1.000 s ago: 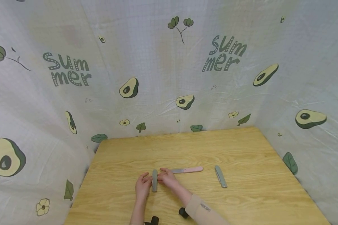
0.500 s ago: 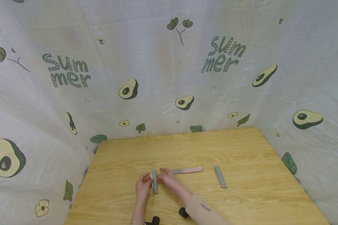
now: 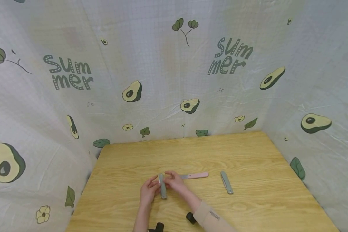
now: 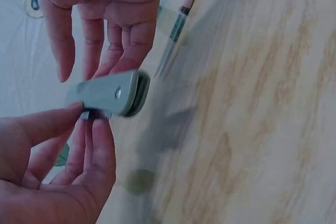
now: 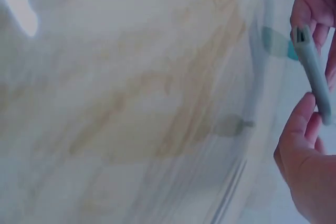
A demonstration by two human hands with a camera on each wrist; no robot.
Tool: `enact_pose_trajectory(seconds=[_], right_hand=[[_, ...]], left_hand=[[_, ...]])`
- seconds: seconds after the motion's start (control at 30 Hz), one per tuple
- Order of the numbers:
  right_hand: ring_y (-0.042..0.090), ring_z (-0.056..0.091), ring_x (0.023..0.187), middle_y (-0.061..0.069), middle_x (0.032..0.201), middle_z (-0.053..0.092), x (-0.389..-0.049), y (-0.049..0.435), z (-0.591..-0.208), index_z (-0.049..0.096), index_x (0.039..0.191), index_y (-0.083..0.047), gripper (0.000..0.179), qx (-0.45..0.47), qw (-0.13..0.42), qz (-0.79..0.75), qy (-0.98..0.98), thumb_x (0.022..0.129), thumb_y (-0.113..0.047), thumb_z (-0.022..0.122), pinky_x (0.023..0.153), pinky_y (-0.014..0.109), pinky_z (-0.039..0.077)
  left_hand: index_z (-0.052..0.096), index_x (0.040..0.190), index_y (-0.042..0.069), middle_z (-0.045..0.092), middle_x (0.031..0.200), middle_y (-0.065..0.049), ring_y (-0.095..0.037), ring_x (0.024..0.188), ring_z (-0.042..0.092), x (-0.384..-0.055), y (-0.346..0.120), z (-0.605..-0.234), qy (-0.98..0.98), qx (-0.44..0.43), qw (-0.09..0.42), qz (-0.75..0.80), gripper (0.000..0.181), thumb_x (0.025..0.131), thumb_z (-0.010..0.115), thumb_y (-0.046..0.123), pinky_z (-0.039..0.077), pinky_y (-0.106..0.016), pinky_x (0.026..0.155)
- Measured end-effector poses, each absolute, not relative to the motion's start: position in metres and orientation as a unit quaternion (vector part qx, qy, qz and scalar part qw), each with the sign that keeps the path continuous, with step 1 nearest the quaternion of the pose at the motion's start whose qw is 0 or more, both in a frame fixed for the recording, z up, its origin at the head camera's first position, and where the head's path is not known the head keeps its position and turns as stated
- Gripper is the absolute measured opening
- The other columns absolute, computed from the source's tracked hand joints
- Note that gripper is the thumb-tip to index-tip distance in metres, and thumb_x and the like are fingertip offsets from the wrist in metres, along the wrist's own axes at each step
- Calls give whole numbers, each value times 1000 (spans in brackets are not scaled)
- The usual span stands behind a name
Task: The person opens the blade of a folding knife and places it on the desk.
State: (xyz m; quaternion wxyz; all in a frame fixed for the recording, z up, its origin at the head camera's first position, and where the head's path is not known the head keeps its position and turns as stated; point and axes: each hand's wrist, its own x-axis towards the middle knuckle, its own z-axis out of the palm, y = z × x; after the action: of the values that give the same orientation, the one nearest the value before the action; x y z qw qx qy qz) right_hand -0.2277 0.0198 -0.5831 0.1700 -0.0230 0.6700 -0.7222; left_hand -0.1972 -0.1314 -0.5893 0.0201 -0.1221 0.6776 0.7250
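A grey-green folding knife [image 3: 163, 190] is held up between both hands over the wooden table, its pivot end toward the person. My left hand [image 3: 148, 193] pinches it with thumb and fingers from the left. In the left wrist view, the handle [image 4: 102, 95] shows a rivet and a slot at its end, and dark metal shows beneath it at the left fingertips. From the other side, my right hand [image 3: 176, 182] holds the handle with its fingers, partly hidden behind it. In the right wrist view, the right fingertips meet the knife [image 5: 315, 74] near its lower end.
Just beyond the right hand lies a pink-handled knife [image 3: 198, 175] with its blade out, pointing left. Farther right is another grey-green folding knife [image 3: 227, 182], folded. Black wrist-camera parts [image 3: 190, 217] show near the sleeve. A cloth with avocado prints [image 3: 162, 64] stands around the table [image 3: 235, 154].
The folding knife has shifted slightly right and its top has tilted left. Both hands have moved a little right with it. The two knives on the table stay put.
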Motion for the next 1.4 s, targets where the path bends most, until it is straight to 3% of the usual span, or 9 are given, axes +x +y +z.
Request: enact_pose_trajectory(seconds=[0.3,0.53,0.9,1.4], right_hand=[[17,61,87,14,106,56,-232,51,-574,48,136,7,48,-102,181,-702,681,95,-11,63,84,47,58],[22,66,90,15,104,65,-227,77,-564,46,138,8,46,-133,171,-690,690,98,-11,59,84,48,58],[18,67,89,11,99,68,-220,106,-556,49,137,5,46,-110,159,-701,687,96,-13,62,81,40,60],[16,65,86,8,96,67,-214,121,-557,46,137,8,51,-84,146,-719,675,95,-12,64,80,37,59]], left_hand=[[49,137,-8,64,102,-13,-17,84,66,-200,-123,-581,691,-47,70,718,52,89,66,1,60,-35,81],[51,137,-6,62,100,-9,-15,85,64,-204,-105,-573,689,-6,98,718,51,90,67,5,60,-38,81],[50,135,-9,59,98,-6,-14,84,62,-205,-80,-573,662,38,113,740,48,91,66,4,60,-30,78],[49,133,-13,60,95,-4,-10,81,64,-208,-65,-575,630,71,125,764,46,92,64,0,59,-38,83]])
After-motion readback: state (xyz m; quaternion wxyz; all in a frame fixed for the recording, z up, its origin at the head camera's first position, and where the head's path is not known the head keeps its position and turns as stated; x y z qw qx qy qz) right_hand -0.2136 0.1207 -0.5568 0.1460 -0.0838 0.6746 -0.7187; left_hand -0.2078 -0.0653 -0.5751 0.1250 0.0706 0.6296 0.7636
